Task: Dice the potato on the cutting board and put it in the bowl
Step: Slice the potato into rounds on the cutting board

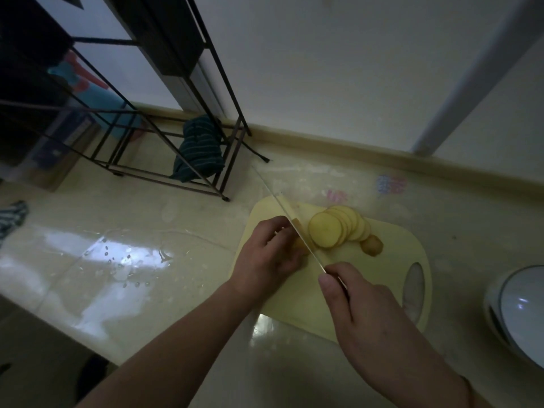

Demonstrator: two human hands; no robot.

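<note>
Right hand grips the knife by its handle, blade angled across the cutting board. Left hand curls over the uncut potato piece, pinning it against the blade. Slices lie fanned just right of the blade, an end piece beside them. Bowl sits well apart at the right edge on the worktop. Step looks like slicing rounds, not dicing yet; next likely means finishing slices, then cross-cutting. No readable writing or brands.
</note>
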